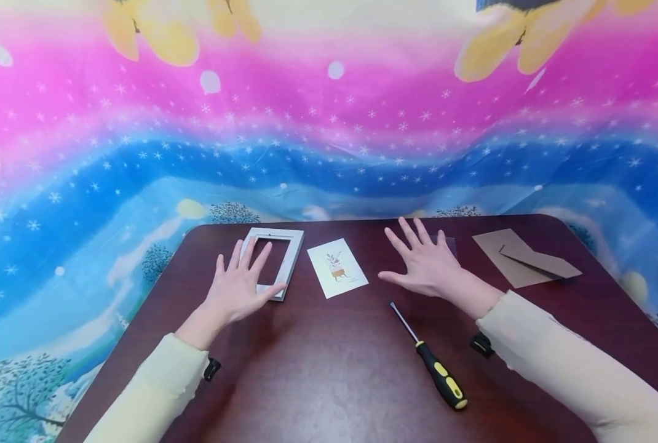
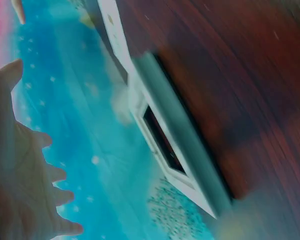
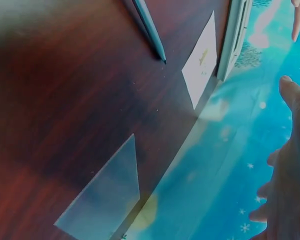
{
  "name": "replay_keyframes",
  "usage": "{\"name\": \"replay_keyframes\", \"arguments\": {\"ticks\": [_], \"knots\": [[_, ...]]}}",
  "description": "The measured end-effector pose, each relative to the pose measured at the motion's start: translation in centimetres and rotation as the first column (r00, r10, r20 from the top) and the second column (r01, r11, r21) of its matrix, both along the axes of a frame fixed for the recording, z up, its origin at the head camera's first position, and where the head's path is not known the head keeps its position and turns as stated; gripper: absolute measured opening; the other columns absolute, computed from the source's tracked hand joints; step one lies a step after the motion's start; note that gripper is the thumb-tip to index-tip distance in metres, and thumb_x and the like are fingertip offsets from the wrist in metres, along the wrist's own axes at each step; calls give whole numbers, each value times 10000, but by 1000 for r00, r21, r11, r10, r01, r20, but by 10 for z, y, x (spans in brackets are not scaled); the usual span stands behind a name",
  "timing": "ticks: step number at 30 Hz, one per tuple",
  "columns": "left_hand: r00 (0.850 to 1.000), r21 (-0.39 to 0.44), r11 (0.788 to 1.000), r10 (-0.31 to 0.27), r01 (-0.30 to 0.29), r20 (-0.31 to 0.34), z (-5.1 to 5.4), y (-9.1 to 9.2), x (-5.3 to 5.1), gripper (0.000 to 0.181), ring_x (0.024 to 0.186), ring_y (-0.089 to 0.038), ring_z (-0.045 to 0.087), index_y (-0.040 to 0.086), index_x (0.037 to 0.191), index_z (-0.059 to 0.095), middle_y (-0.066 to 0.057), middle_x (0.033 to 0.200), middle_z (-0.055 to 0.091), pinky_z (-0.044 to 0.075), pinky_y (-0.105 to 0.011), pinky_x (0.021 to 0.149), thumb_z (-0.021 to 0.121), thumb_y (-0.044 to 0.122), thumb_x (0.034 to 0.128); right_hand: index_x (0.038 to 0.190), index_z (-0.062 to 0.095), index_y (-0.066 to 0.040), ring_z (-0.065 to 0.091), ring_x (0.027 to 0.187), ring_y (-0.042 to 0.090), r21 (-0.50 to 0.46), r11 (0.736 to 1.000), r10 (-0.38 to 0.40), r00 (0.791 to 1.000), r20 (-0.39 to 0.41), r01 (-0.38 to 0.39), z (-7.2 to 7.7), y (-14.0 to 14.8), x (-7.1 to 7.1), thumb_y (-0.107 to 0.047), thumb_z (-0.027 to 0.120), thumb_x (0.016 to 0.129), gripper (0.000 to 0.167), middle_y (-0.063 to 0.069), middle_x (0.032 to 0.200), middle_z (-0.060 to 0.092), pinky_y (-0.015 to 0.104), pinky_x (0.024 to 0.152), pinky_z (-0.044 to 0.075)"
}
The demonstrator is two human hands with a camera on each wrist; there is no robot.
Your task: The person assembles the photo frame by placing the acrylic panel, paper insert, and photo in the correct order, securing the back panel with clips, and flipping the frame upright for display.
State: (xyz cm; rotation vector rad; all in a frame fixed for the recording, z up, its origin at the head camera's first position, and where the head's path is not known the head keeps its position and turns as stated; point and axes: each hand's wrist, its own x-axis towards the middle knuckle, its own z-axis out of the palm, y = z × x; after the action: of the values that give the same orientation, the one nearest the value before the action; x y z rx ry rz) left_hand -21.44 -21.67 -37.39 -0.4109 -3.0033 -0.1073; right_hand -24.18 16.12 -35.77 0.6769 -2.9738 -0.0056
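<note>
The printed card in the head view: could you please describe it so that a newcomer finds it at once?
On the dark reddish-brown table, look towards the far edge, just right of the pale picture frame. The printed card lies flat there; unlike the open-centred frame, it bears a small leafy drawing on white.

Left hand (image 2: 22,170) spread well apart from a pale picture frame (image 2: 182,132).
In the left wrist view, the thumb (image 2: 11,75) and 4 fingers (image 2: 64,196) come in from the left edge, with blue patterned cloth (image 2: 90,135) filling the gap between hand and frame. The frame lies on a dark reddish-brown bench (image 2: 245,85), and its rectangular opening shows dark. At its upper end appears part of a white card (image 2: 115,32) with a small print; whether the 2 touch cannot be told. Near the top left corner, 1 more fingertip (image 2: 18,11) shows.
</note>
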Motion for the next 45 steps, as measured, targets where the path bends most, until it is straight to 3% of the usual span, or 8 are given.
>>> {"name": "replay_keyframes", "arguments": {"ticks": [11,17,23,30,35,45], "knots": [[990,20,994,109,-111,88,-8,-36,-38,936,1433,-456,-1,145,1572,102,-245,1586,40,2,-708,1052,360,739,897,1572,103,-174,20,1440,434,-2,999,-34,995,91,34,7,-42,-33,-723,405,891,926,182,1605,18,738,1024,125],[973,42,984,166,-175,159,-7,-55,-54,965,1417,-491,-3,83,1562,101,-294,1566,43,10,-722,1039,328,747,899,1573,88,-183,56,1444,417,-25,998,-47,989,143,52,6,-68,-41,-726,386,896,918,175,1605,39,701,1053,134],[955,73,971,209,-229,211,-5,-66,-69,915,1393,-527,65,-6,1538,110,-357,1529,82,49,-717,1044,384,638,948,1573,108,-192,136,1438,402,-51,995,-71,980,184,82,-5,-90,-50,-734,356,899,900,174,1602,90,649,1074,184],[937,42,968,226,-246,268,-7,-69,-76,905,1318,-549,250,-93,1494,144,-392,1458,228,257,-682,1008,447,567,955,1570,154,-188,248,1405,359,-112,987,-85,969,233,114,-11,-116,-52,-709,329,924,848,166,1567,231,525,1053,327],[915,42,963,240,-268,324,-12,-71,-76,908,1301,-540,306,-151,1464,154,-411,1438,256,324,-633,1001,485,523,955,1558,218,-156,322,1366,331,-185,975,-70,960,271,123,-15,-141,-49,-678,349,943,818,165,1517,322,488,981,422],[891,98,950,239,-298,387,-23,-78,-79,817,1260,-507,398,-198,1415,250,-391,1398,357,355,-589,1002,516,430,964,1515,306,-53,279,1412,305,-395,901,-7,918,397,178,-26,-175,-44,-545,412,990,728,169,1524,336,461,1086,316]]}}
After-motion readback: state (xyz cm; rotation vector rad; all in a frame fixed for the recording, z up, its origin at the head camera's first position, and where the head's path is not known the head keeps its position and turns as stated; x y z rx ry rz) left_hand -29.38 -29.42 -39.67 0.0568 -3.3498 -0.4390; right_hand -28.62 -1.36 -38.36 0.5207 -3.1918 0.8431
